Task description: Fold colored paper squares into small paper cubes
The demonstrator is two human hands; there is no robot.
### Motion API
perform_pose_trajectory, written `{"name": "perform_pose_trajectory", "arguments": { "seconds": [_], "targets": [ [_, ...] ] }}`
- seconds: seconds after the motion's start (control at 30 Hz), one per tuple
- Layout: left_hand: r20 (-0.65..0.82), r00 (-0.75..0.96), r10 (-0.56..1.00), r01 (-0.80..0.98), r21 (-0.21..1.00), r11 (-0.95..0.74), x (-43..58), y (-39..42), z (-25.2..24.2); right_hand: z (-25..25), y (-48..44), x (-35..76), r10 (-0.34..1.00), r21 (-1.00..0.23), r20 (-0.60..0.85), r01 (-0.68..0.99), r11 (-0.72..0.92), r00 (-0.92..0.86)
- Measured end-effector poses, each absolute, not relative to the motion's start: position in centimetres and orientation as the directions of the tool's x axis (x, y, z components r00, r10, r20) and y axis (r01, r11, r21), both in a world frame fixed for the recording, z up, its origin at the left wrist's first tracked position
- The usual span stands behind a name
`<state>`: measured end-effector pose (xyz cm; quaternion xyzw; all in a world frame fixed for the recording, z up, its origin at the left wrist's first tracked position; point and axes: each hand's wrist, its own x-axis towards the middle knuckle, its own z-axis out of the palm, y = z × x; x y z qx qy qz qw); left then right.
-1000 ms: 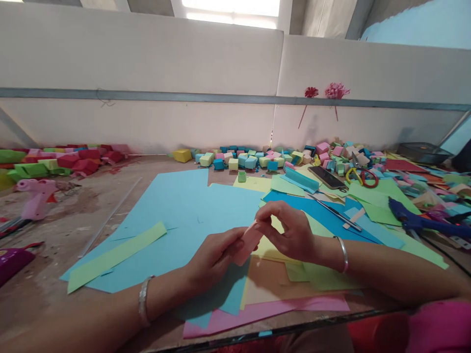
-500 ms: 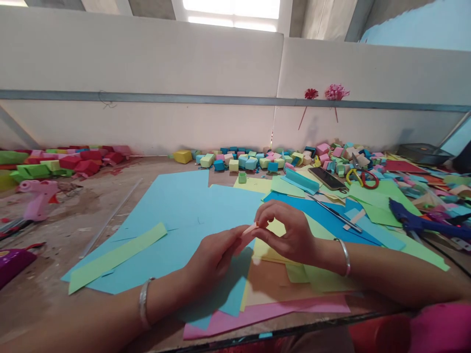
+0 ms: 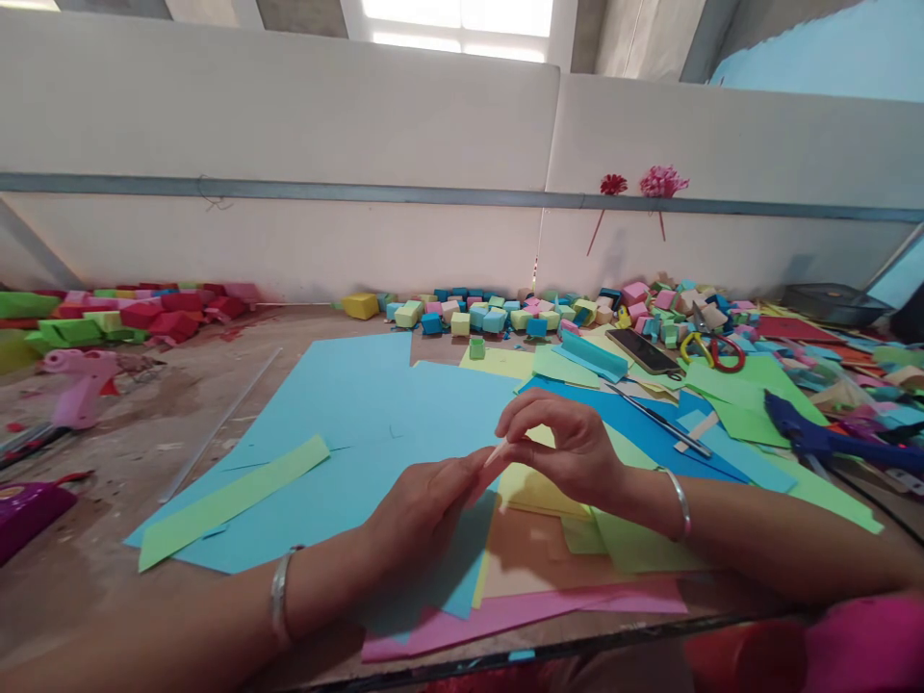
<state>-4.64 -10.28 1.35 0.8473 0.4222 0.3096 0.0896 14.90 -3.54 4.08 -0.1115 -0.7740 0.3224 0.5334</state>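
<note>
Overexposed window [image 3: 505,17] (top), dimmer tabletop [image 3: 189,390], soft shadows

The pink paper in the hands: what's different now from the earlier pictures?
The pink paper has tilted: a second ago its broad face showed, now mostly a narrow sliver. The left hand and right hand still hold it. The green strip and phone stayed put.

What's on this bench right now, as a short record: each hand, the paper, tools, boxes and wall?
Left hand: holds a pale pink slip
Right hand: fingertips pinch the slip's upper end
Paper: light blue sheet, with a green strip lying on it
Tools, left: pink glue gun
Tools, right: pen, scissors, blue glue gun
Also right: phone
Boxes: many small paper boxes along the back
Wall: two flowers at the rail
</note>
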Motion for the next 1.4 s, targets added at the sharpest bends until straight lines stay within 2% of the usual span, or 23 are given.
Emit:
{"name": "perform_pose_trajectory", "arguments": {
  "seconds": [0.17,0.37,0.43,0.67,0.8,1.07,1.4],
  "targets": [
    [0.407,0.476,0.779,0.543,0.561,-0.625,-4.4,-10.2,1.4,3.5,-3.6,15.0,0.553,-0.666,0.719,-0.192,0.721,-0.422],
    [0.34,0.45,0.826,0.522,0.65,-0.552,-4.3,-10.4,1.7,3.4,-3.9,15.1,0.629,-0.736,0.658,-0.177,0.654,-0.415],
    [0.371,0.441,0.817,0.5,0.654,-0.567,-4.3,-10.3,2.0,3.5,-4.2,15.1,0.616,-0.73,0.656,-0.159,0.664,-0.436],
    [0.628,0.284,0.725,0.463,0.572,-0.677,-4.1,-10.3,2.8,3.6,-4.8,14.9,0.539,-0.667,0.697,-0.153,0.729,-0.473],
    [0.716,0.216,0.664,0.469,0.521,-0.713,-4.2,-10.5,3.2,3.7,-4.4,14.8,0.535,-0.614,0.713,-0.035,0.789,-0.454],
    [0.71,0.209,0.672,0.46,0.535,-0.708,-4.1,-10.5,3.7,3.2,-4.6,14.5,0.618,-0.698,0.639,-0.006,0.716,-0.458],
    [0.691,0.155,0.706,0.406,0.607,-0.683,-4.0,-10.9,4.1,4.1,-5.1,14.7,0.545,-0.655,0.655,-0.034,0.755,-0.523]
  ]
}}
